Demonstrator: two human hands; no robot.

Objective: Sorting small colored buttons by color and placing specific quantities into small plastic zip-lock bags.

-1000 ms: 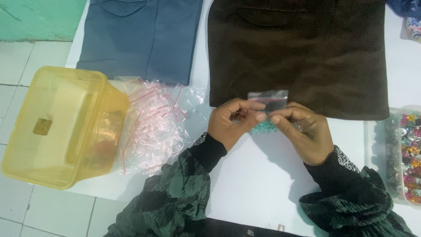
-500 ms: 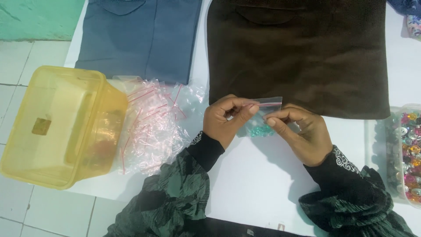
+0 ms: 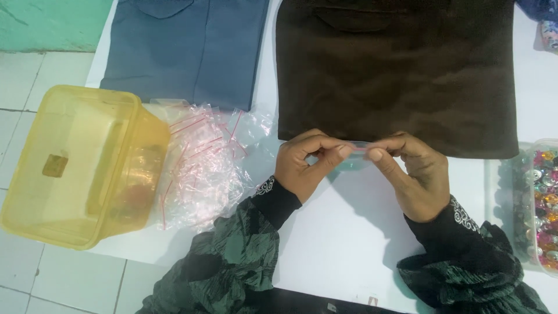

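Between both hands (image 3: 357, 160), small clear red-striped zip bag (image 3: 359, 147).

I see a white table (image 3: 343, 232); on it lie blue trousers (image 3: 186, 49), a brown garment (image 3: 395, 70), a yellow tub (image 3: 75, 163), clear zip bags (image 3: 203, 163) and a bead tray (image 3: 537, 203).

Single view: camera on my head, facing steeply down, close over the white tabletop (image 3: 349, 232), floor at frame left.

Small clear zip bag (image 3: 359, 152), red-striped top, teal contents, held horizontally above white table (image 3: 337, 232)
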